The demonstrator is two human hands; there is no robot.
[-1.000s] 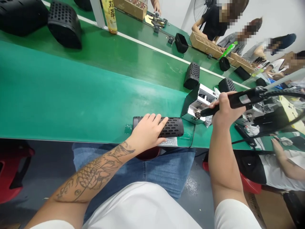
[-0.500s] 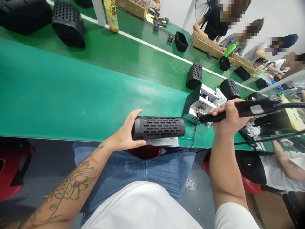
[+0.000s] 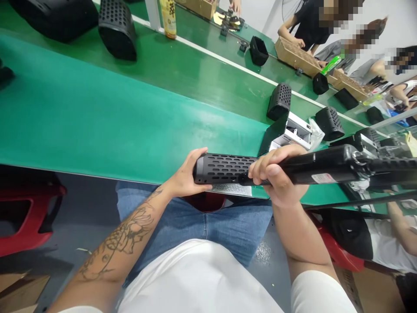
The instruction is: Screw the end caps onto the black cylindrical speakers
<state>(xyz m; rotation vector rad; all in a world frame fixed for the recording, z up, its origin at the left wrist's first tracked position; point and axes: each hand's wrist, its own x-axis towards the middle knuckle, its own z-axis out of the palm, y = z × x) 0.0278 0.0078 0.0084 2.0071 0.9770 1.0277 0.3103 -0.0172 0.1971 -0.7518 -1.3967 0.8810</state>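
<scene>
A long black cylinder with slotted holes (image 3: 224, 168) lies at the near edge of the green belt (image 3: 114, 126). My left hand (image 3: 185, 176) grips its left end, thumb below and fingers over the top. In my right hand (image 3: 275, 174) is a black corded power screwdriver (image 3: 325, 167), fingers wrapped round its barrel. The tool lies level, its tip pointing left onto the cylinder's right part. A strip of metal plate shows under the cylinder.
A silver and black machine box (image 3: 288, 134) stands just behind my right hand. Black perforated housings (image 3: 279, 101) sit farther along the belt, with larger ones at the far left (image 3: 117, 28). A bottle (image 3: 168, 17) and cardboard trays (image 3: 295, 54) stand beyond. Other people work at the far right.
My left hand slid from lying on top of the cylinder to gripping its left end. My right hand brought the screwdriver from the machine box left to the cylinder.
</scene>
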